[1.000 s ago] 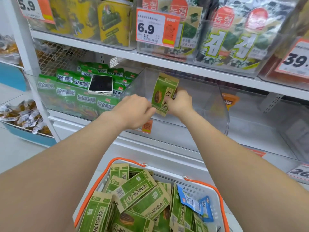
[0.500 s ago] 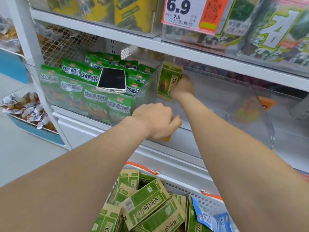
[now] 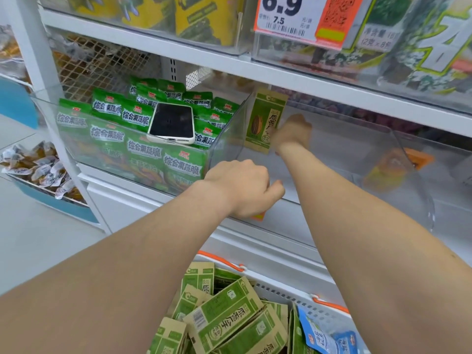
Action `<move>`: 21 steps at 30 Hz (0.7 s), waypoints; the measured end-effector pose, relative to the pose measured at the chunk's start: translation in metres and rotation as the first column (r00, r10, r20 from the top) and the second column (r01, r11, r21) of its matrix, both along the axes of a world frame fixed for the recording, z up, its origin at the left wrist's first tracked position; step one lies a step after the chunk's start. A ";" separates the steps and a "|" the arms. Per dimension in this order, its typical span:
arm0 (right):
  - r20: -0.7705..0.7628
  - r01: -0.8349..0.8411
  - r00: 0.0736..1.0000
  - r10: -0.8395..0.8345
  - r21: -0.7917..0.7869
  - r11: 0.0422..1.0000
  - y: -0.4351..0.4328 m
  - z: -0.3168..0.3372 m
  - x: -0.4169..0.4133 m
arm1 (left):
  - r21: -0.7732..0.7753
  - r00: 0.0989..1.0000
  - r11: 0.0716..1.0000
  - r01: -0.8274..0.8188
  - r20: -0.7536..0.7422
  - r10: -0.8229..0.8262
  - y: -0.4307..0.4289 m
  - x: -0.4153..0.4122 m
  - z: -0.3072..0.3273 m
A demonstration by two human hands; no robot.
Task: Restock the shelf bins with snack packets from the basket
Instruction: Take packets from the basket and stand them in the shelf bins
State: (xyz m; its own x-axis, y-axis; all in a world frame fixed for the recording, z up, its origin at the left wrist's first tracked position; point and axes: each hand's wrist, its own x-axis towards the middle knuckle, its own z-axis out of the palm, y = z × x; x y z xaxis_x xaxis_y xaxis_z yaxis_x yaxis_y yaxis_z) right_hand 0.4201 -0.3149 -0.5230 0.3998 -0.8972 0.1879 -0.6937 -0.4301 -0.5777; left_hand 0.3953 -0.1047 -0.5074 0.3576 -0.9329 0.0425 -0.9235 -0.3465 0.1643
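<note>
Green-and-tan packet [image 3: 265, 123] stood upright inside the clear bin [image 3: 413, 190], pinched by my right hand [image 3: 292, 131]; my left hand [image 3: 242, 187] curled on nothing.

The scene is taken by one wide-angle camera worn on the head, turned forward and down along both forearms, which are seen entering from the lower corners. The clear bin [image 3: 344, 162] is viewed from close by and slightly above, with the right hand [image 3: 292, 132] and the snack packet [image 3: 263, 121] it holds set just above centre. The price tag [image 3: 298, 19] is cut off at the top edge, the basket [image 3: 288, 296] at the bottom, right beneath the lens.
</note>
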 end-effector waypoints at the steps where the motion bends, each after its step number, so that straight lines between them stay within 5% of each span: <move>1: 0.009 0.002 1.000 -0.002 0.016 1.000 0.002 0.001 -0.002 | 0.003 1.000 1.000 -0.006 0.001 0.006 0.001 -0.001 0.001; 8: -0.058 -0.156 0.985 0.160 0.055 0.986 0.044 0.020 -0.040 | 0.015 0.994 0.995 -0.102 -0.031 0.103 0.008 -0.005 0.008; 14: 0.034 -0.329 0.941 0.337 -0.145 0.933 0.096 0.039 -0.098 | -0.046 0.992 0.992 -0.119 0.029 0.121 0.025 -0.018 0.021; 17: -0.088 -0.408 0.908 0.410 -0.406 0.817 0.117 0.048 -0.126 | -0.130 0.976 0.983 -0.131 0.159 0.151 0.042 -0.032 0.036; 21: -0.107 -0.467 0.844 0.525 -0.628 0.623 0.145 0.036 -0.158 | -0.201 0.961 0.944 -0.262 0.039 0.275 0.066 -0.054 0.047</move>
State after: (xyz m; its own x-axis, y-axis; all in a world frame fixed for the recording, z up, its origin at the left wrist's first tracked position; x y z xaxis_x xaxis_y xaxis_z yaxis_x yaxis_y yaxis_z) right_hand 0.2624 -0.1698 -0.4869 0.7073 -0.2395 0.6651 -0.2327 -0.9673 -0.1009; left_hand 0.3417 -0.0388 -0.4601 0.5840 -0.7747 0.2426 -0.8116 -0.5509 0.1945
